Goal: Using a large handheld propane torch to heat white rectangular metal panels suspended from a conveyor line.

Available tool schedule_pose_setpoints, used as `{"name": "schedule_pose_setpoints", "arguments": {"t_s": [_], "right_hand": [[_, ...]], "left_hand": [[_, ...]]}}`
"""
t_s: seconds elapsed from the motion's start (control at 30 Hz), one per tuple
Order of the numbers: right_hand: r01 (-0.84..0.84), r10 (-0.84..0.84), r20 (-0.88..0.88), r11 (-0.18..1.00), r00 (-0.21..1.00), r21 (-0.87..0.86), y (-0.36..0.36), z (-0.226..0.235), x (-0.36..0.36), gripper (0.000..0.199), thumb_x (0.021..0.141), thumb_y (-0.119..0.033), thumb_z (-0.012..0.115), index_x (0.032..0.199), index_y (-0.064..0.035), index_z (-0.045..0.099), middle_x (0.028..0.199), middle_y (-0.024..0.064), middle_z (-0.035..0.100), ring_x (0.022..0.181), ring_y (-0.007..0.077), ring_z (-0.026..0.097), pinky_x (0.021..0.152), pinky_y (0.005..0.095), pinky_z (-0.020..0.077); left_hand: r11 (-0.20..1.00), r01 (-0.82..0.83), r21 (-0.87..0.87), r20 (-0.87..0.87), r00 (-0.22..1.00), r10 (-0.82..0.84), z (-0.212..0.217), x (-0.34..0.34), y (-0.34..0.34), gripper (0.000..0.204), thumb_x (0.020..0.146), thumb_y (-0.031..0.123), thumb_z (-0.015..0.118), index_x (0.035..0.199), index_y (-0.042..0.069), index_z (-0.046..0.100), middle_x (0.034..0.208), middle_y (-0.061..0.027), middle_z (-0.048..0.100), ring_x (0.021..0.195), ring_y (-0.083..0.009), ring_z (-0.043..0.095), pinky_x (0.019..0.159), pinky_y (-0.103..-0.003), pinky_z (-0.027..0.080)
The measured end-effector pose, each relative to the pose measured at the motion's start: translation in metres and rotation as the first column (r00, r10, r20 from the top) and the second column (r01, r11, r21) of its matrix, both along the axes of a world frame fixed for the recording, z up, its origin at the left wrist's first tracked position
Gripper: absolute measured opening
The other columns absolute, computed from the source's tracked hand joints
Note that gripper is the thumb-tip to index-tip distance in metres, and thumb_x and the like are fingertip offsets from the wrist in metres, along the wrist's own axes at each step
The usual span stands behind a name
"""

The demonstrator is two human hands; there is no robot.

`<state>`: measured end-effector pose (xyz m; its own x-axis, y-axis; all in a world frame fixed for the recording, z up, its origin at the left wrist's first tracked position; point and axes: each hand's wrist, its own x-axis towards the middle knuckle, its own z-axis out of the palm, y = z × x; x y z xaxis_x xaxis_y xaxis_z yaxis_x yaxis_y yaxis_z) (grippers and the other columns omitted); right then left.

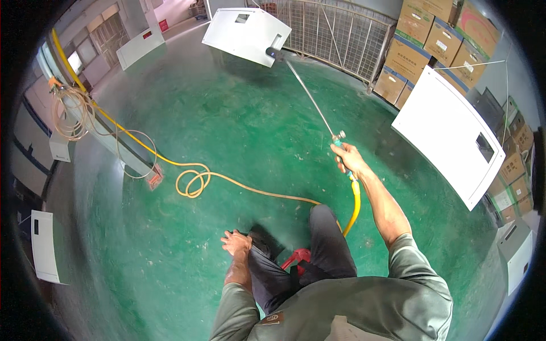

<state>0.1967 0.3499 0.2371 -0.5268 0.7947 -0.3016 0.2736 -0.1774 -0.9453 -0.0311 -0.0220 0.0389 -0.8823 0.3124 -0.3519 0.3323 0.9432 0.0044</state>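
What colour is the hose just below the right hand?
Yellow; the hose shows in the head view.

- Two bare hands: one left hand (236,243), one right hand (348,159).
- One long metal wand (311,98), with one black tip head (273,53) and one valve knob (342,134).
- At least six white sheet panels (439,136), the rim ones partly cut off.
- Two rectangular cutouts (242,18) in the top-centre panel, one in the large right-hand panel.
- One yellow hose (244,185) or two; a knee hides the join.
- One bundle of thin tubing (84,122).
- One post (132,154).
- One wire-mesh barrier (341,34).
- More than ten cardboard boxes (406,57), overlapping too much for an exact count.
- One red seat (298,257).
- Two trouser legs (330,244).
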Motion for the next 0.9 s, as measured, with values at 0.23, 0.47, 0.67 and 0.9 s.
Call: {"name": "schedule_pose_setpoints", "arguments": {"t_s": [0.23, 0.47, 0.67, 0.9], "right_hand": [[-0.004, 0.003, 0.021, 0.999, 1.000, 0.040, -0.004, -0.009, 0.012, 0.032, 0.097, -0.037, 0.068, 0.102, -0.0077, 0.055, 0.067, -0.0021, 0.051, 0.042, 0.0077, 0.045, 0.037, 0.0257, 0.0339], [0.032, -0.035, 0.020, 0.991, 0.999, 0.129, 0.019, -0.006, 0.004, 0.030, 0.090, -0.025, 0.075, 0.099, -0.0056, 0.055, 0.065, -0.0008, 0.050, 0.043, 0.0096, 0.046, 0.038, 0.0281, 0.0341], [0.048, -0.051, 0.064, 0.997, 0.997, 0.058, 0.019, -0.033, 0.027, 0.023, 0.085, -0.011, 0.075, 0.095, -0.0059, 0.056, 0.063, -0.0009, 0.050, 0.041, 0.0101, 0.045, 0.036, 0.0288, 0.0322], [0.100, -0.102, 0.045, 0.993, 0.994, 0.055, 0.045, -0.045, 0.028, 0.021, 0.084, -0.008, 0.071, 0.098, -0.0053, 0.056, 0.066, 0.0009, 0.053, 0.043, 0.0111, 0.047, 0.037, 0.0287, 0.0350]], "left_hand": [[1.000, -0.013, -0.001, 0.022, 1.000, 0.013, 0.003, 0.001, 0.002, 0.061, 0.080, 0.048, 0.073, 0.130, 0.015, 0.063, 0.144, -0.0130, 0.045, 0.135, -0.0439, 0.040, 0.100, -0.055, 0.046], [1.000, 0.007, 0.010, 0.008, 1.000, -0.007, 0.003, 0.001, 0.004, 0.060, 0.081, 0.048, 0.073, 0.130, 0.014, 0.063, 0.144, -0.0127, 0.045, 0.135, -0.0432, 0.040, 0.100, -0.055, 0.046], [1.000, -0.013, -0.006, 0.017, 1.000, 0.014, 0.000, 0.000, 0.004, 0.062, 0.081, 0.050, 0.074, 0.130, 0.014, 0.063, 0.144, -0.0131, 0.045, 0.134, -0.0430, 0.040, 0.100, -0.056, 0.045], [1.000, -0.003, -0.020, 0.014, 1.000, 0.004, 0.003, -0.001, 0.006, 0.061, 0.081, 0.050, 0.073, 0.130, 0.014, 0.063, 0.143, -0.0134, 0.046, 0.135, -0.0425, 0.040, 0.101, -0.055, 0.045]]}}
